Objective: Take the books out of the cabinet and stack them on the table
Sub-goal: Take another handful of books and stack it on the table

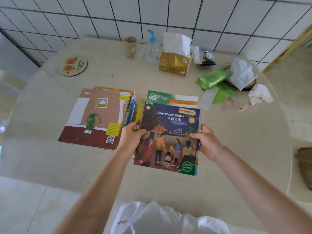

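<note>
White tile wall behind a pale round table (168,191). My left hand (130,135) & right hand (208,141) pinch the Moon Cakes book (168,141) by its side edges, thumbs on top. It sits on the right book pile (172,98). Another pile (94,117) lies just left. Tissue box (174,63) & pump bottle (152,48) far back.

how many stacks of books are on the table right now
2. One stack lies left of centre with a brown cover on top; the other stack sits beside it on the right, gripped at its sides by both hands. How many books each holds is hidden.
</note>
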The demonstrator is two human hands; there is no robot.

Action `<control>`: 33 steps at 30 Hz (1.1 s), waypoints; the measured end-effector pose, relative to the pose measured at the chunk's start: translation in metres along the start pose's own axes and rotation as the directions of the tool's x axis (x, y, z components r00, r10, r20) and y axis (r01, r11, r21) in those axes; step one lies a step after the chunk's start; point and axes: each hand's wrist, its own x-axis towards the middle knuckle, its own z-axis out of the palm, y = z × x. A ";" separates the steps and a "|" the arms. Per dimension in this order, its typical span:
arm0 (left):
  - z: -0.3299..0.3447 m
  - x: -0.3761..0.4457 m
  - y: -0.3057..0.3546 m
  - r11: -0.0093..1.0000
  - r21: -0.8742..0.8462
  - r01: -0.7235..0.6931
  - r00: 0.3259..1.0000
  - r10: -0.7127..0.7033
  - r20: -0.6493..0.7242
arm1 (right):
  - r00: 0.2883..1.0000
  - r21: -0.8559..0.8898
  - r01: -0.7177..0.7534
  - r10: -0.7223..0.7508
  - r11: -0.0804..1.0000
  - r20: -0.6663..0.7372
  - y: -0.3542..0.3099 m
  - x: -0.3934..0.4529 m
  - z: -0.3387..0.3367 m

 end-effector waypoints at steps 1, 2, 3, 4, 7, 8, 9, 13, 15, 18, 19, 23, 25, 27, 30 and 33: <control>0.003 0.005 0.002 0.999 0.046 0.023 0.999 -0.021 -0.035 | 1.000 -0.013 -0.008 0.007 1.000 -0.013 -0.001 0.007 0.006; 0.006 0.010 0.003 0.996 0.080 0.039 0.997 -0.033 -0.068 | 1.000 -0.034 -0.009 0.008 0.999 -0.015 -0.003 0.015 0.013; 0.010 0.013 0.002 0.993 0.104 0.051 0.995 -0.042 -0.090 | 1.000 -0.062 -0.008 0.007 0.998 -0.015 -0.002 0.020 0.017; 0.014 0.015 0.000 0.991 0.121 0.061 0.993 -0.048 -0.106 | 1.000 -0.094 -0.006 0.005 0.996 -0.011 -0.001 0.025 0.021; 0.020 0.022 -0.004 0.982 0.169 0.082 0.989 -0.059 -0.138 | 1.000 -0.143 -0.010 0.008 0.990 -0.016 -0.001 0.038 0.030; 0.021 0.025 -0.004 0.978 0.189 0.087 0.988 -0.061 -0.142 | 1.000 -0.160 -0.014 0.010 0.987 -0.029 -0.001 0.042 0.031; 0.022 0.026 -0.003 0.975 0.206 0.086 0.988 -0.058 -0.142 | 0.999 -0.186 -0.017 0.011 0.982 -0.038 -0.001 0.046 0.033; 0.022 0.029 -0.002 0.943 0.320 0.087 0.985 -0.033 -0.171 | 0.999 -0.288 -0.052 0.048 0.956 -0.020 0.002 0.052 0.038; 0.020 0.031 -0.002 0.919 0.384 0.092 0.985 -0.027 -0.171 | 0.999 -0.332 -0.054 0.048 0.942 -0.024 0.004 0.053 0.042; 0.024 0.035 -0.007 0.883 0.457 0.110 0.988 -0.046 -0.148 | 0.999 -0.397 -0.038 0.021 0.917 -0.046 0.005 0.053 0.045; 0.025 0.037 -0.010 0.882 0.454 0.122 0.988 -0.063 -0.143 | 0.998 -0.393 -0.042 0.023 0.918 -0.055 0.005 0.052 0.045; 0.029 0.041 -0.020 0.917 0.374 0.139 0.987 -0.096 -0.133 | 0.996 -0.362 -0.090 0.075 0.928 -0.054 0.007 0.049 0.041; 0.030 0.043 -0.023 0.916 0.376 0.138 0.986 -0.090 -0.141 | 0.993 -0.357 -0.117 0.107 0.927 -0.048 0.008 0.049 0.046; 0.032 0.044 -0.022 0.896 0.418 0.152 0.982 -0.089 -0.166 | 0.993 -0.340 -0.117 0.104 0.933 -0.055 0.008 0.050 0.054; 0.035 0.047 -0.022 0.876 0.451 0.172 0.979 -0.101 -0.177 | 0.995 -0.328 -0.095 0.088 0.940 -0.038 0.010 0.051 0.058; 0.033 0.048 -0.024 0.895 0.415 0.165 0.981 -0.105 -0.163 | 0.995 -0.294 -0.102 0.104 0.950 -0.008 0.007 0.046 0.056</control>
